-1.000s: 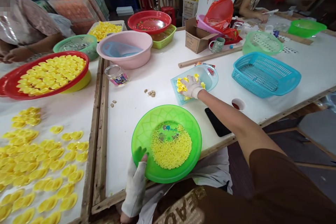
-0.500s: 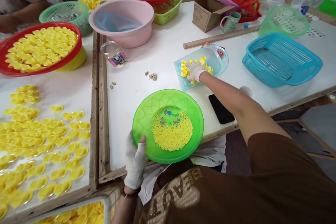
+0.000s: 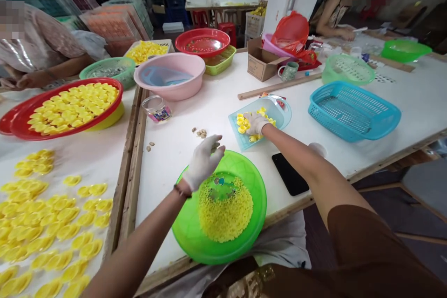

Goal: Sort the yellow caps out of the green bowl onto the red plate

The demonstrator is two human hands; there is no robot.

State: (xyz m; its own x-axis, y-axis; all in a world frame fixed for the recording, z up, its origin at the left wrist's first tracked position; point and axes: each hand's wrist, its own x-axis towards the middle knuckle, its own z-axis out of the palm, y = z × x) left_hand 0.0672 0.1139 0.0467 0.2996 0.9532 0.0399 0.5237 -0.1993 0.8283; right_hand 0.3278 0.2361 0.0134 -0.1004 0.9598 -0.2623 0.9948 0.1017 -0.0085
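The left hand, in a pale glove that leaves the fingertips bare, hangs over the far left part of a green plate, its fingers loosely spread with nothing between them. The plate sits at the near edge of the white surface, and small yellow beads are heaped in its middle.

The right hand, gloved too, reaches far and to the right, into a light blue tray. Its fingers lie among yellow cupped pieces; I cannot tell whether they pinch one. A black phone lies under the right forearm, nearer than the tray.

Right of the tray stands a blue slotted basket; a wooden strip runs just beyond the tray. Left of it are a few small tan nuts, then a clear jar near a pink basin.
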